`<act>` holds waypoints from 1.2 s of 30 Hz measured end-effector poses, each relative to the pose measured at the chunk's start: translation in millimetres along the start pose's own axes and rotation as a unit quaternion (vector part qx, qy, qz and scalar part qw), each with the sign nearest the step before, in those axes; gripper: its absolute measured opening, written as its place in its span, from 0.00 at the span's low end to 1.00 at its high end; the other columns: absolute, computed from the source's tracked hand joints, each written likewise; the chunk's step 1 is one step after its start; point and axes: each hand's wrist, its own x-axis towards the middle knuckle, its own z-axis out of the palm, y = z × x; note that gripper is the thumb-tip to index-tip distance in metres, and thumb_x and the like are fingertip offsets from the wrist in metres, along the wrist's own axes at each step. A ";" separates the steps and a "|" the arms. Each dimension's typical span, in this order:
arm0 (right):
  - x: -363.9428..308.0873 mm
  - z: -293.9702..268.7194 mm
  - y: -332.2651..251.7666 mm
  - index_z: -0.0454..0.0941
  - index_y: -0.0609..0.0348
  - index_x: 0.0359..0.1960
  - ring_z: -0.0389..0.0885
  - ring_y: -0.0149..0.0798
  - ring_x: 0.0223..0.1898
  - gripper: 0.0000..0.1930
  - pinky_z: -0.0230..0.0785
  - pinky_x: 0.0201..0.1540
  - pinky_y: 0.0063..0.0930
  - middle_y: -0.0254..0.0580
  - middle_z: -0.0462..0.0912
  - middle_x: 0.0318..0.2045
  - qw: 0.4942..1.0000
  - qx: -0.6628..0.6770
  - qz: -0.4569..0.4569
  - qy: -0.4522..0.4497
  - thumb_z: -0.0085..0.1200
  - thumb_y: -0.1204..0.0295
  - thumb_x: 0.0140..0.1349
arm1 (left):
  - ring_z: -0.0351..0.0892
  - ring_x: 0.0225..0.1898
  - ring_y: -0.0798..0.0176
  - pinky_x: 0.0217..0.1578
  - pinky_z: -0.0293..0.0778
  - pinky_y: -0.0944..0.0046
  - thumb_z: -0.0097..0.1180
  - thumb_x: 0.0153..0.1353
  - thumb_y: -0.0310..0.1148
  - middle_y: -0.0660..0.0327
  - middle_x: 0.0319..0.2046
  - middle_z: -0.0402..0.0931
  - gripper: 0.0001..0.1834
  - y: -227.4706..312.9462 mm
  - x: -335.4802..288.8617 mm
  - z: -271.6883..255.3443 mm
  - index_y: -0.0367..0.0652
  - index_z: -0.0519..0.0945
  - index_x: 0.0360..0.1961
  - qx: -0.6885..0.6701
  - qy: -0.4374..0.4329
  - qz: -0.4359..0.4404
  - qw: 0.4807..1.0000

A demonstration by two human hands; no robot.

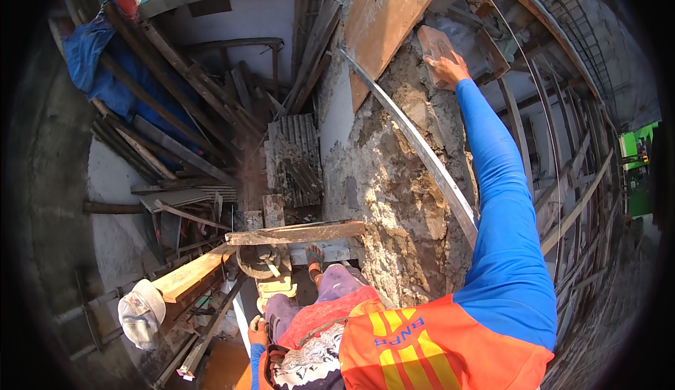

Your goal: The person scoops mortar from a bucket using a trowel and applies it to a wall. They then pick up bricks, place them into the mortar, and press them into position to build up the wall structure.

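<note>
Toward the far end of the rough, grey-brown masonry wall (401, 211), my right hand (448, 71) grasps a reddish-brown, rectangular, brick-like block (433, 41), probably stiff, heavyish and gritty, best gripped across its sides, while my left hand (258, 331) I cannot read.

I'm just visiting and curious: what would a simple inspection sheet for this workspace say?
Surface: rough wall, patchy and uneven; a metal strip slants across it in view.
Job's things: brown block at the right hand; round container lower down.
Clutter: many old planks, blue sheet, corrugated sheet, cap at a beam's end.
Hands: right touches the block, firmness of grip unclear; left hand low in the picture, grip unclear.
Cables: one thin line at right, wire or cord, cannot tell.
Surroundings: green patch far right.
</note>
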 end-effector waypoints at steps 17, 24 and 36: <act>-18.8 -49.6 -5.8 0.63 0.25 0.70 0.77 0.36 0.59 0.23 0.51 0.74 0.48 0.25 0.83 0.54 0.990 -0.034 -0.131 -0.034 0.34 0.66 0.77 | 0.82 0.42 0.66 0.39 0.77 0.69 0.56 0.69 0.35 0.55 0.46 0.82 0.23 -21.8 -2.6 -0.7 0.30 0.75 0.59 -0.007 0.005 0.008 1.000; -7.9 -23.2 6.4 0.61 0.22 0.71 0.77 0.39 0.59 0.23 0.53 0.74 0.43 0.41 0.84 0.50 0.970 -0.184 -0.158 0.020 0.32 0.66 0.79 | 0.81 0.36 0.71 0.29 0.73 0.72 0.57 0.68 0.33 0.57 0.44 0.82 0.21 -26.2 -4.2 -10.4 0.35 0.75 0.60 -0.024 0.017 0.024 0.999; -79.7 -140.9 -68.6 0.73 0.60 0.61 0.78 0.47 0.58 0.45 0.74 0.58 0.37 0.56 0.77 0.57 0.989 0.132 0.046 -0.052 0.58 0.32 0.55 | 0.79 0.30 0.70 0.23 0.72 0.71 0.55 0.70 0.32 0.57 0.41 0.81 0.21 35.7 -4.8 -11.6 0.37 0.73 0.62 -0.045 0.014 -0.059 0.997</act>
